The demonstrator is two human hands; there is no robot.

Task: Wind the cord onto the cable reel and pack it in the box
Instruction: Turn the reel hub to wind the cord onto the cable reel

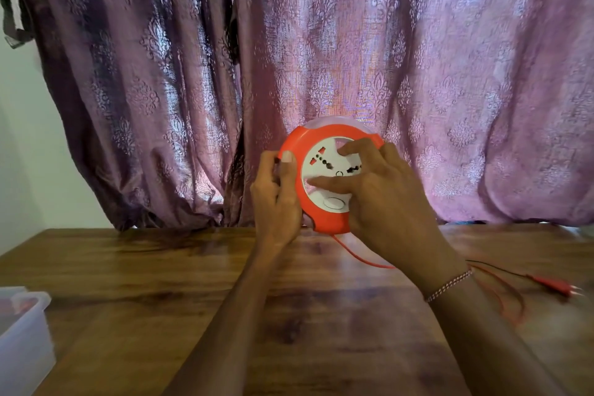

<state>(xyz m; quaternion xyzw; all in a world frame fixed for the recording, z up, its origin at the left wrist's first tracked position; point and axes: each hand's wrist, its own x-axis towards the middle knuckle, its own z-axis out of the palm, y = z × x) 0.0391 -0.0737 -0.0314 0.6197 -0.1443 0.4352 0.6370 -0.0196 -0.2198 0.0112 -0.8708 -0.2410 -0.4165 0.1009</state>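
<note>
Held above the wooden tabletop's (160,283) far edge, the round orange-and-white plastic cable reel (324,180) is gripped by the left hand (276,199); right hand (379,190) fingers press its face. Thin red cord (360,255) and plug (559,287) lie unwound toward the right edge; the translucent plastic box (22,325) waits at the left edge.

Hidden, cropped and blurred parts of the reel scene

The right hand (382,199) covers much of the round orange-and-white plastic cable reel (324,212), hiding some sockets; the left hand (276,199) masks its left rim. The thin red cord (356,255) vanishes behind the right wrist. The red plug (557,287) is motion-blurred, its pins unclear. The translucent plastic box (27,328) is cut off by the left edge, its contents indistinct.
</note>
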